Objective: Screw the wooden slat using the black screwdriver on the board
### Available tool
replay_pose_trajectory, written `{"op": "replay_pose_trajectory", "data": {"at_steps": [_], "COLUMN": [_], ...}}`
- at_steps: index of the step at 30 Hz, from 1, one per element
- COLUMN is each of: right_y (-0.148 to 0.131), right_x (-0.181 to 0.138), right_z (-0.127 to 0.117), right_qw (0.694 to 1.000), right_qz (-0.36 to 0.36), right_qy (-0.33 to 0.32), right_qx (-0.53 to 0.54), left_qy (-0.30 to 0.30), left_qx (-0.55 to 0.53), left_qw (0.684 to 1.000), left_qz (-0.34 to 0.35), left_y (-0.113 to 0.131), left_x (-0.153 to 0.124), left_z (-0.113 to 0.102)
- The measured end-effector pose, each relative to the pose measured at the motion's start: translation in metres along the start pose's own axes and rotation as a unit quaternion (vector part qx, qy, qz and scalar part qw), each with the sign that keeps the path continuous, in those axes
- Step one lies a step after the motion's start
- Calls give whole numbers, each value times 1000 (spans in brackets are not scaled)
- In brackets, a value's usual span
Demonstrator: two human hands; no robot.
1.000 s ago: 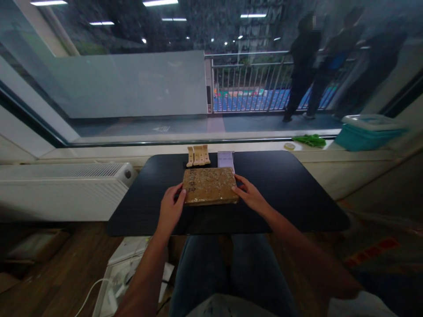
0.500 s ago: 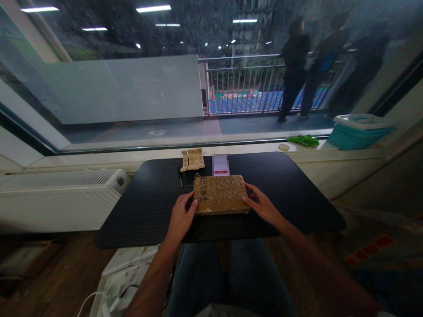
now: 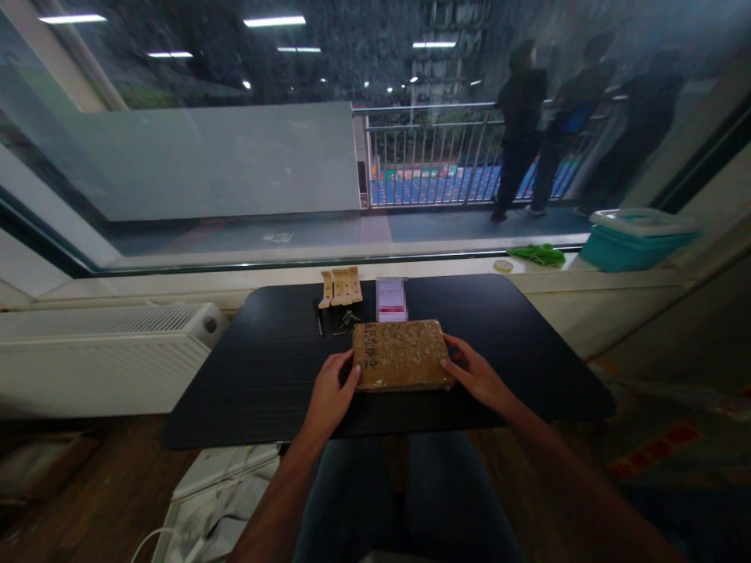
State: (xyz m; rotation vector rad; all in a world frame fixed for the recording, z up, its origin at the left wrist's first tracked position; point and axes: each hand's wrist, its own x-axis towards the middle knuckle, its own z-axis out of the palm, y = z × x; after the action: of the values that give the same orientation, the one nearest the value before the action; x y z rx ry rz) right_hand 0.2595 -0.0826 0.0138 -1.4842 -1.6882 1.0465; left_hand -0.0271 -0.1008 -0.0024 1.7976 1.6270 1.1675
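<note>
Because the seat faces a wide window (image 3: 328, 74), most of the background is glass, with a railing (image 3: 431, 160), a white panel (image 3: 235, 160) and a few dark-clothed people (image 3: 519, 129) beyond it. Black table (image 3: 516, 344), rounded corners, wood-grain top, set against the windowsill (image 3: 446, 268). On the sill, right side: tape roll (image 3: 503, 266), green cloth (image 3: 538, 254), teal box (image 3: 634, 244) with pale lid. White radiator (image 3: 106, 352) left of table; wooden floor (image 3: 117, 461) below.

Far part of tabletop: light wooden pieces (image 3: 341, 288) in a row, dark slim tool (image 3: 318, 317) and small loose screws (image 3: 350, 318) just nearer, pale blurred-out flat item (image 3: 391, 299) to their right.

Brown block (image 3: 404, 356), film-wrapped, dark writing at its left end, sits over the table's near middle, between both hands. Can't tell if its underside touches the top.

Left hand (image 3: 334, 391) grips the left end, thumb on the near left corner, fingers curled along the side. Right hand (image 3: 476, 377) grips the right end, thumb on the edge, index finger extended toward the far corner. Remaining right fingers mostly hidden. Both forearms angle inward.
</note>
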Motion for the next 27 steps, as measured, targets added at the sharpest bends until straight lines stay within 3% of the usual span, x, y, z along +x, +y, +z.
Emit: {"op": "replay_pose_trajectory", "data": {"at_steps": [27], "right_y": [-3], "right_x": [-4], "right_z": [-4], "right_qw": [1000], "right_qz": [22], "right_qy": [-13], "right_qx": [-11], "left_qy": [-24], "left_qx": [1], "left_qw": [1000], "left_qz": [2], "left_y": [-1], "left_x": [-2], "left_z": [1]}}
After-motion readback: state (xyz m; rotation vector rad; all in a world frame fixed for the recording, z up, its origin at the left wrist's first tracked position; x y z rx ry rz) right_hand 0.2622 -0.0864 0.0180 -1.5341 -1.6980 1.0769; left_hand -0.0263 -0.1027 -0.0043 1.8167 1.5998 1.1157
